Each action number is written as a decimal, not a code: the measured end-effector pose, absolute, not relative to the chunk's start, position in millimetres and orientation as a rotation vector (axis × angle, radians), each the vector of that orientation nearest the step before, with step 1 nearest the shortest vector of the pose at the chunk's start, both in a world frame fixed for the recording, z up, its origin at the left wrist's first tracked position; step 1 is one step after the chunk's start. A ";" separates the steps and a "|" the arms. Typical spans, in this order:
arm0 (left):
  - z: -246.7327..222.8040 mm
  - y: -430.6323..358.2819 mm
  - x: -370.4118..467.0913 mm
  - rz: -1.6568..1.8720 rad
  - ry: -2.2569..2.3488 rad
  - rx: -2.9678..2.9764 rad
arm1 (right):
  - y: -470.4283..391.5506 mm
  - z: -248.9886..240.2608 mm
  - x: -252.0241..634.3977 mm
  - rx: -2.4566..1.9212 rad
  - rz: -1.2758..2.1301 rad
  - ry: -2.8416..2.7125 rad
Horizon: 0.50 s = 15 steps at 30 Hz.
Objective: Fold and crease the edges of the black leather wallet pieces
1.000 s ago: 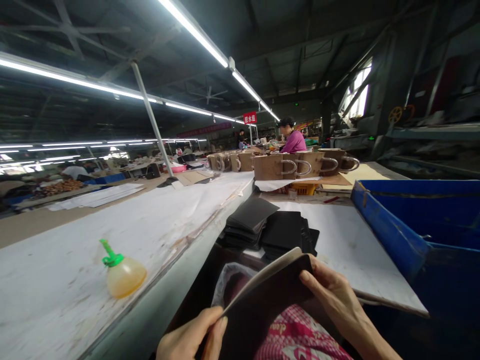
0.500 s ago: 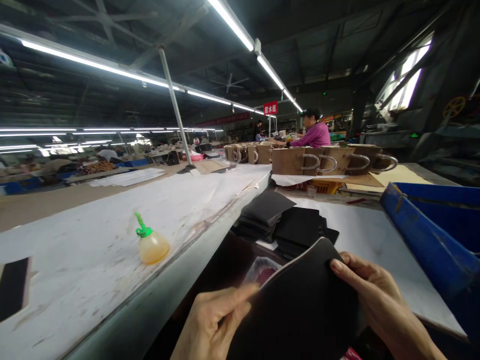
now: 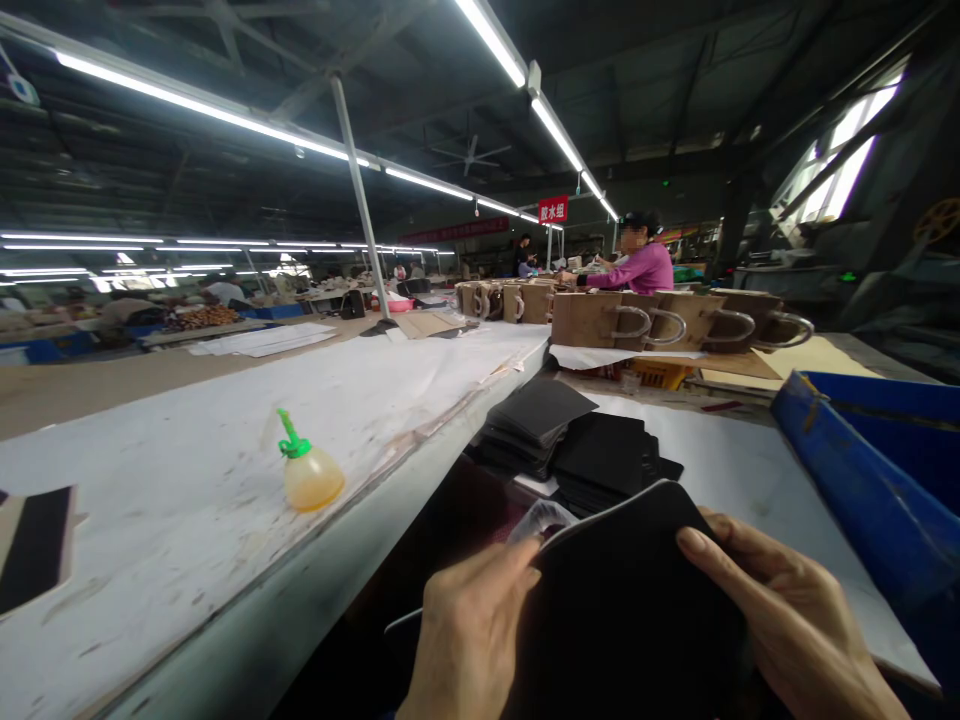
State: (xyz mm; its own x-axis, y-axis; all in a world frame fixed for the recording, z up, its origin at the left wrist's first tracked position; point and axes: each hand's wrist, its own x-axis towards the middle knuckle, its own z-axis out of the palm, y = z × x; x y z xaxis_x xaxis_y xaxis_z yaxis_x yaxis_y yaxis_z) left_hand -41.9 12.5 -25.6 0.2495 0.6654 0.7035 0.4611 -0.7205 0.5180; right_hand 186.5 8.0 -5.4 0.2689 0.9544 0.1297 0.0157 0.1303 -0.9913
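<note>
A black sheet (image 3: 637,600) with a pale cut edge and a rounded corner is held up between my hands, low in the view. My left hand (image 3: 476,620) pinches its left edge, the thumb and forefinger pressed together. On the other side my right hand (image 3: 780,590) grips the right edge, thumb on the near face and fingers behind. Just beyond the held sheet lie two stacks of similar black panels, a left stack (image 3: 536,415) and a right stack (image 3: 604,455). Part of a clear plastic bag (image 3: 540,520) shows behind my left hand.
A squat bottle with a green spout (image 3: 313,475) stands on the white-covered table (image 3: 225,550) at left, near a black-and-beige piece (image 3: 37,550). A blue bin (image 3: 862,470) is at right. Brown handled forms (image 3: 592,320) line the back, where a person in purple (image 3: 649,268) works.
My left hand has moved up and right along the sheet's edge. Both hands and the sheet sit slightly further right, and the whole view has shifted a little.
</note>
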 end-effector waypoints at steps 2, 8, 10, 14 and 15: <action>-26.0 13.7 -41.2 1.474 1.014 2.324 | 7.5 -4.7 186.6 -1.207 1.001 -1.035; -32.4 18.0 -34.9 1.568 0.951 2.458 | 15.6 -16.7 194.2 -1.158 0.926 -1.120; -30.3 16.2 -33.6 1.551 0.914 2.444 | 18.7 -19.4 197.8 -1.145 0.881 -1.182; -24.0 10.8 -34.1 1.454 0.839 2.325 | 20.8 -16.9 197.9 -1.058 0.841 -1.229; -23.7 10.2 -34.4 1.464 0.839 2.311 | 20.7 -15.6 196.6 -1.034 0.843 -1.224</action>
State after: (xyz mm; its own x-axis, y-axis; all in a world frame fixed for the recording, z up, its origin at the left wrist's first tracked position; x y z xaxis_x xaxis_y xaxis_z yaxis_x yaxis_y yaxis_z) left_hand -34.4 10.2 -23.7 0.3181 0.6057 0.7293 0.3230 -0.7925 0.5173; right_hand 196.6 20.7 -15.6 0.1662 0.9301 0.3276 0.0259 0.3280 -0.9443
